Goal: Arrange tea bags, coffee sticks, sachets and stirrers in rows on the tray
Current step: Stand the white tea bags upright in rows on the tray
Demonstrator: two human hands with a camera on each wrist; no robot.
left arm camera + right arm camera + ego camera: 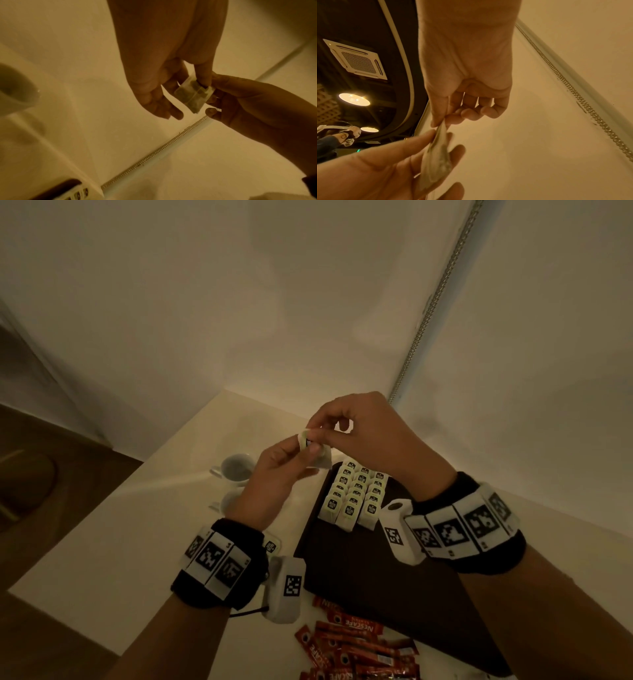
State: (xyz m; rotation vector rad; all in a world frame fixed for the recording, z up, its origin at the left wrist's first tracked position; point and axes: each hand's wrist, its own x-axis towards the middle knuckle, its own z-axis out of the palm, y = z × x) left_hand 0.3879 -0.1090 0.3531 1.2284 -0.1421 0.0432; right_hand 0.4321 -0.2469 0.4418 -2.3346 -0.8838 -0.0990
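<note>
While you have the tea bag up in the air between both hands, treat it as what it looks to be: nearly weightless, soft, and easy to crumple or tear if you squeeze the filled pouch. I'd judge the safest hold is on the paper tag or the flat sealed edge, not the middle.

Your right hand pinches the top of the bag between thumb and forefinger, the other fingers curled loosely clear. Your left hand holds it lower down, thumb on one face and fingers behind, so the pouch hangs below your right pinch and lies across your left fingertips. From the left wrist view the pouch shows flat, with its string across it.

Below your hands and towards your right wrist, the tray already carries the rows of tea bags, laid overlapping at its far end. One more tea bag lies on the table, beside your left wrist. Nearer you than either grip, the coffee sticks lie in a loose heap off the tray. Two cups stand just left of your left hand.
</note>
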